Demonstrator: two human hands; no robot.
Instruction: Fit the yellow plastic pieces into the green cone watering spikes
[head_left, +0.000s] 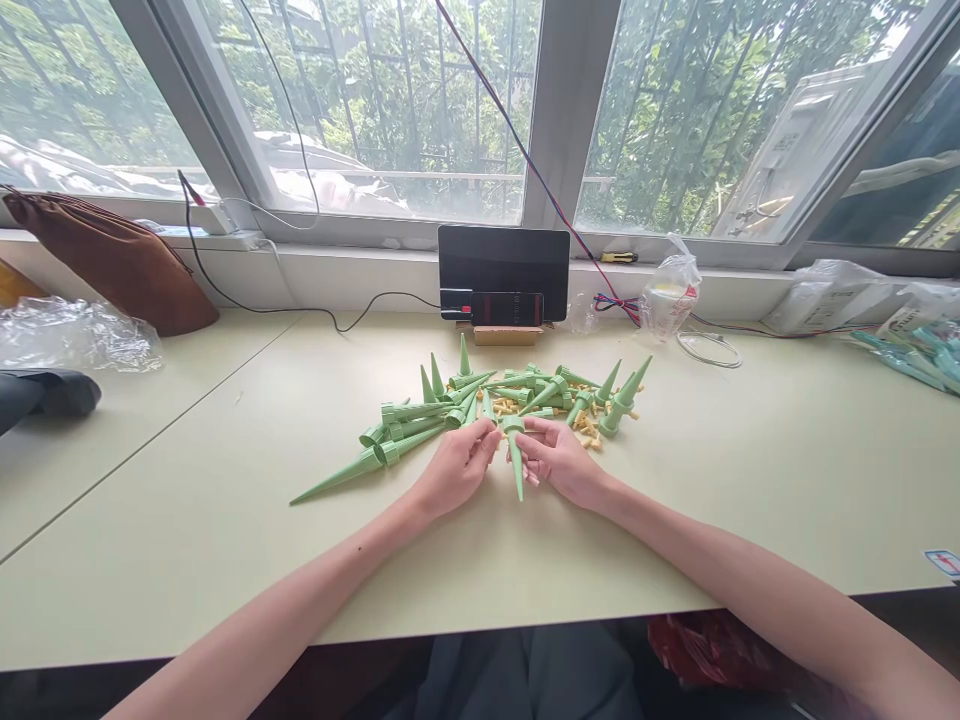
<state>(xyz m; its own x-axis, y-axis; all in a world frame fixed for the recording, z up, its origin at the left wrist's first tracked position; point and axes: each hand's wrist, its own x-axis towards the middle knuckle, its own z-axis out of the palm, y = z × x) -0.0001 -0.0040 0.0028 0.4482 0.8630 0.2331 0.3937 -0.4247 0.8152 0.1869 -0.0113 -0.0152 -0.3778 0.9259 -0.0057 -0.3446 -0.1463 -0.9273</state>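
Both my hands meet over the table just in front of a pile of green plastic cone spikes (480, 400). My right hand (559, 460) pinches one green spike (516, 455) near its wide top, its tip pointing toward me. My left hand (457, 465) is curled, fingertips pinched together right beside that spike's top; what they hold is too small to make out. Small yellow pieces (585, 425) lie scattered among the cones on the right side of the pile. A long nested stack of green spikes (352, 468) stretches out to the left.
A dark tablet (504, 272) stands against the window sill behind the pile, with cables running off it. A brown bag (112, 260) and clear plastic wrap (75, 335) lie at the far left, plastic bags (667, 295) at the right. The pale table (750, 470) ends near me.
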